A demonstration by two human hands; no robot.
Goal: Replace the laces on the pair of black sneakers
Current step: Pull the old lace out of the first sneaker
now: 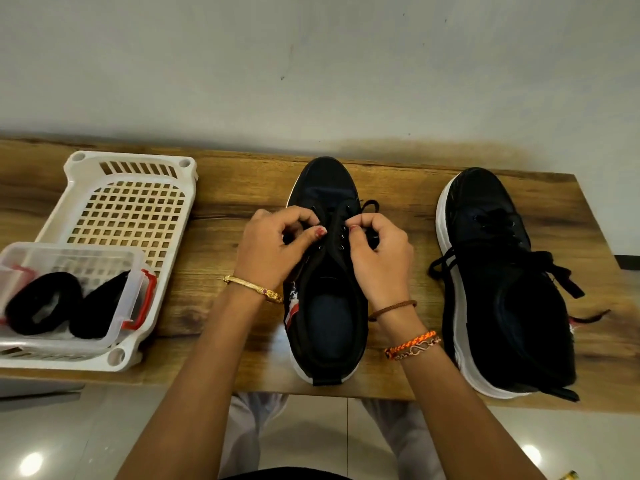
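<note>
Sneakers sit side by side on the wooden bench (221, 188), toes pointing away from us. We work on the near sneaker (327, 292), which lies directly under our hands, its heel at the bench's front edge between our forearms. Our left hand (273, 244) has its fingers curled, pinching the black lace (332, 220) at the left row of eyelets. Our right hand (379, 252) is curled too, pinching the same lace at the right row; a loop of it sticks up just beyond the right hand's knuckles. The lace crosses the tongue between our two thumbs.

The second sneaker (502, 306) stands well to the right of our right hand, apart from it, white sole showing along its left side. Its laces (554, 271) lie loose, one end trailing over the sole toward our right wrist, others spilling off the far side.

A gold bangle (254, 289) circles our left wrist; a brown cord and an orange braided bracelet (410, 344) sit on the right forearm.

Well to the left of our left hand rests a white plastic basket (128, 188) with a grid bottom. Inside its near end sits a clear box (131, 278) with red clips, holding two black bundles (43, 308); we cannot tell for sure what they are.
</note>
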